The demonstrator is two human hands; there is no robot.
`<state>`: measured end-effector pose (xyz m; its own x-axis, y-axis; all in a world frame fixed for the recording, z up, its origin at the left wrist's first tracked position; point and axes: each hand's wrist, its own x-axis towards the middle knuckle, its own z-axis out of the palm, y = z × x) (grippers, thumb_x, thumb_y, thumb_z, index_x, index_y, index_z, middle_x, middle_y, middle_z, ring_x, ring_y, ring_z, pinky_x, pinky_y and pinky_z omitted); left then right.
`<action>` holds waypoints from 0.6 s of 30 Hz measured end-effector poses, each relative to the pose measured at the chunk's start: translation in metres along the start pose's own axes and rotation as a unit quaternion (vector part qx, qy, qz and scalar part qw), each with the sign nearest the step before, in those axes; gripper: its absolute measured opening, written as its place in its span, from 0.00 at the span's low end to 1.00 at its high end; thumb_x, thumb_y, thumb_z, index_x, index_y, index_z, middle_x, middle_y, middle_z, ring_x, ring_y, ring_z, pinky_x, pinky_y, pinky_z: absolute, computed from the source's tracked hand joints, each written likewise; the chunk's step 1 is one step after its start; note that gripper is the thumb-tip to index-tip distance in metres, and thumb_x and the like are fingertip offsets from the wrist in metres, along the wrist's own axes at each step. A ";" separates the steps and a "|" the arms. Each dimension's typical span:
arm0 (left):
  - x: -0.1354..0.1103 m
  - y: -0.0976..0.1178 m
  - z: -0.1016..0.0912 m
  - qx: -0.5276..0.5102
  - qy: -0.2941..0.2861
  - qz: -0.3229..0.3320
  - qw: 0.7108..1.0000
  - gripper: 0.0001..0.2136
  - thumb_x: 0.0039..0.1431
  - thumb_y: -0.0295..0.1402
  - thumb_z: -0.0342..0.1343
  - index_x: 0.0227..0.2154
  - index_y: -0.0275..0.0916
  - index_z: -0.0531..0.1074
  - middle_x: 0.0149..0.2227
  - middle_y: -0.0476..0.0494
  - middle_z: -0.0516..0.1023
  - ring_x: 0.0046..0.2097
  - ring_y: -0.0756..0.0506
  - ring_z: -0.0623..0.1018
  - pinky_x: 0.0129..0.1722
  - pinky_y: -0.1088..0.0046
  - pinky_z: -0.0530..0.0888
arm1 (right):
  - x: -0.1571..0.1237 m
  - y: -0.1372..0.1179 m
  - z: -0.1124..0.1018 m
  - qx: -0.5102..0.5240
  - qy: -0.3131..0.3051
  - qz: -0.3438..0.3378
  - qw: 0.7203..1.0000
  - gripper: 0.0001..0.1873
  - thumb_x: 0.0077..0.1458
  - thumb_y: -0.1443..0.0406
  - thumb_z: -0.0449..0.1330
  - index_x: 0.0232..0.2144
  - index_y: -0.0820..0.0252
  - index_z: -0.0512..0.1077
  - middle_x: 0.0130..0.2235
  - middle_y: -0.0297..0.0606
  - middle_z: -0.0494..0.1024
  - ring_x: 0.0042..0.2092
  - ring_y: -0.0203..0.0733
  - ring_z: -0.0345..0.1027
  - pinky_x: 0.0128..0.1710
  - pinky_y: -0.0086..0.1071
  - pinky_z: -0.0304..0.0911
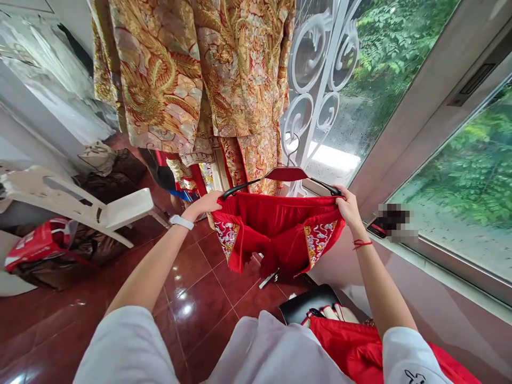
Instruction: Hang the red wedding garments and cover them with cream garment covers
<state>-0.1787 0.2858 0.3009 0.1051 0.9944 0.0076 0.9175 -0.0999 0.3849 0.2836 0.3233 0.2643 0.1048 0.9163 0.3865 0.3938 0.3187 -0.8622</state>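
A red garment (276,224) with embroidered white and gold panels hangs from a dark clothes hanger (286,173) in front of me. My left hand (211,201) is closed on the garment's left top edge, at the end of the hanger. At the other end, my right hand (347,205) grips the right top corner of the garment beside the hanger tip. The waistband stretches between both hands, and the lower part of the cloth hangs down. What the fingertips pinch behind the cloth is partly hidden.
Gold embroidered jackets (240,69) hang ahead, near a white scrollwork rack (316,80). A white chair (124,208) stands at left, with a red bag (40,240) near it. Lower right, more red cloth (352,341) lies by a black seat (316,301). Windows line the right.
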 end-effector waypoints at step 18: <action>-0.009 0.148 -0.003 0.132 0.135 0.064 0.980 0.17 0.62 0.21 0.47 0.51 0.27 0.74 0.51 0.30 0.79 0.54 0.38 0.78 0.57 0.62 0.72 | -0.041 0.009 0.001 -0.017 0.011 -0.065 0.998 0.35 0.43 0.68 0.48 0.55 0.60 0.73 0.52 0.43 0.78 0.51 0.48 0.72 0.57 0.44 0.65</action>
<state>-0.0447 0.2623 0.3606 0.1533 0.9420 0.2985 0.9744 -0.1944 0.1129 0.2824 0.2889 0.2403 0.0705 0.8623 0.5015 0.4354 0.4258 -0.7932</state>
